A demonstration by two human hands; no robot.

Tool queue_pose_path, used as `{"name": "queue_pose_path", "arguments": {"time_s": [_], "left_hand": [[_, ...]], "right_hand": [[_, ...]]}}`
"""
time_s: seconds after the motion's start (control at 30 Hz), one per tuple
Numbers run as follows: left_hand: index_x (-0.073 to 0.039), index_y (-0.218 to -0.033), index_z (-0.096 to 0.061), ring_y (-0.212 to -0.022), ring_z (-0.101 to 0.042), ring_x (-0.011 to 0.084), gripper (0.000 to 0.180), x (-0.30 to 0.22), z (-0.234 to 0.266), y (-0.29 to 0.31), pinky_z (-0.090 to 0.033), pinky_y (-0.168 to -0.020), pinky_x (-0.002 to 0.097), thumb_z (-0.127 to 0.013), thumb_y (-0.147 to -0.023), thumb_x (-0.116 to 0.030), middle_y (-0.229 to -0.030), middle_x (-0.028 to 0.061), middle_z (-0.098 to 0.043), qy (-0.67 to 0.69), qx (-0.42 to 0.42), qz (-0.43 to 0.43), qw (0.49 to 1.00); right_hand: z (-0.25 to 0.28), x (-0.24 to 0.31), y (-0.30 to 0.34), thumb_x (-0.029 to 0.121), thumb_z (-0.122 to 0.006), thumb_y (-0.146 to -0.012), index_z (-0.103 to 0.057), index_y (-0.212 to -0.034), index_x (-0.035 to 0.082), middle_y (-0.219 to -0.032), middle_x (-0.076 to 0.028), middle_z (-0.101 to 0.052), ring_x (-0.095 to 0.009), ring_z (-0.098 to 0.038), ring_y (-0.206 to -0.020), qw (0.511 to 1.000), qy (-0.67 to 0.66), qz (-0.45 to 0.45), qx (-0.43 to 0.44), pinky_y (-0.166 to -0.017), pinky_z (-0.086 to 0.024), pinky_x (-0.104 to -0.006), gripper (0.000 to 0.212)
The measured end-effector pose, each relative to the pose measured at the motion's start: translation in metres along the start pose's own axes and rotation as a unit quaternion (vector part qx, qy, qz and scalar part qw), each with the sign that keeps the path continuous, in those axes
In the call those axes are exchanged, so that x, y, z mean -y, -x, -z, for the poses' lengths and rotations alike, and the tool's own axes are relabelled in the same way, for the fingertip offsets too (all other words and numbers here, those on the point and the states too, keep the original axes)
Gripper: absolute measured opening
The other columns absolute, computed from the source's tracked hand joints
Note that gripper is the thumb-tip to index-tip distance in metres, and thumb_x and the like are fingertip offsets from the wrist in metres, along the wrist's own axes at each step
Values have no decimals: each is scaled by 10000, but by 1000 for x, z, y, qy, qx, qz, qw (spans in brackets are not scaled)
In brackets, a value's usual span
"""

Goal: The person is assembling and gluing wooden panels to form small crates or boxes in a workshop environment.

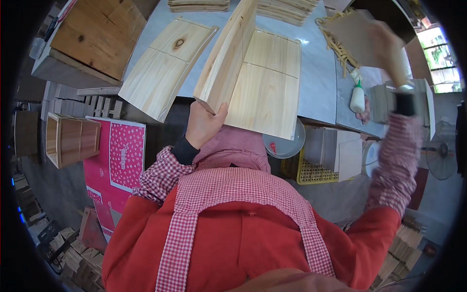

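My left hand [206, 122] grips the near end of a pale wooden board [228, 61] that stands on edge, tilted. This board rises along the left side of a flat wooden panel [267, 92] with a groove across it; whether the two are joined I cannot tell. A second grooved panel [168, 65], with a dark knot, lies to the left, over the table's near edge. Off to the right, my raised right hand [386, 51] is closed on a thin greyish-brown square board [351, 41]. Both that hand and its board are smeared by motion.
The pale table [316, 68] carries stacked wooden panels [287, 9], wooden loops [340, 51] and a white glue bottle with a green tip [357, 100]. Below are a grey basin [287, 141] and a yellow crate [316, 176] of thin boards. A wooden box [73, 138] stands left.
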State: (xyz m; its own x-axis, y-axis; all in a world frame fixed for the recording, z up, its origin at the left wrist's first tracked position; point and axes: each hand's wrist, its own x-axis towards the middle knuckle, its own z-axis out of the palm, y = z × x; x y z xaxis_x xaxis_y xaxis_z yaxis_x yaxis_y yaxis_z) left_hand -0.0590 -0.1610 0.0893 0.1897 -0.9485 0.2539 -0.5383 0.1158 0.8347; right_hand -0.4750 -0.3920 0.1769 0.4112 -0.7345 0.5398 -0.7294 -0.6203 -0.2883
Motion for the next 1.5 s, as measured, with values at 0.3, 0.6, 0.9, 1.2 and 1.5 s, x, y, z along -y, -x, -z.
{"name": "queue_pose_path", "arguments": {"time_s": [0.3,0.6,0.9,1.2,1.5], "left_hand": [[113,-983,-604,-823,-676,217,258,-7,-10,27,-518,-698,306,-652,-808,-70,-893,193,-680,41,-10,24,999],[76,-1112,-572,-926,-633,219,322,-15,0,48,-504,-797,318,-649,-831,-61,-1019,161,-644,9,0,38,999],[62,-1118,-582,-883,-647,218,323,-20,0,57,-519,-758,311,-661,-841,-86,-991,148,-657,6,-19,50,999],[59,-1103,-589,-872,-649,215,302,-25,-1,61,-523,-740,312,-656,-844,-80,-982,146,-657,11,-28,63,998],[58,-1098,-590,-871,-656,247,314,-19,-8,66,-525,-744,327,-664,-834,-96,-978,162,-658,4,-23,70,997]], "right_hand": [[-131,94,-43,230,-616,-862,-557,-1079,67,-930,-171,-668,-375,-636,-848,994,41,42,92,-723,-507,-450,277],[-120,74,-42,288,-688,-801,-515,-1142,78,-923,-174,-667,-365,-647,-860,990,137,14,19,-738,-522,-454,436],[-117,81,-68,77,-565,-762,-478,-1018,45,-766,-152,-618,-327,-604,-747,985,111,114,-60,-704,-435,-473,273],[-129,77,-72,73,-551,-766,-485,-1042,26,-775,-156,-620,-345,-608,-777,986,105,121,-45,-666,-453,-468,288],[-116,104,-86,294,-676,-754,-582,-954,45,-786,-185,-660,-362,-654,-781,989,137,12,59,-662,-514,-468,333]]}}
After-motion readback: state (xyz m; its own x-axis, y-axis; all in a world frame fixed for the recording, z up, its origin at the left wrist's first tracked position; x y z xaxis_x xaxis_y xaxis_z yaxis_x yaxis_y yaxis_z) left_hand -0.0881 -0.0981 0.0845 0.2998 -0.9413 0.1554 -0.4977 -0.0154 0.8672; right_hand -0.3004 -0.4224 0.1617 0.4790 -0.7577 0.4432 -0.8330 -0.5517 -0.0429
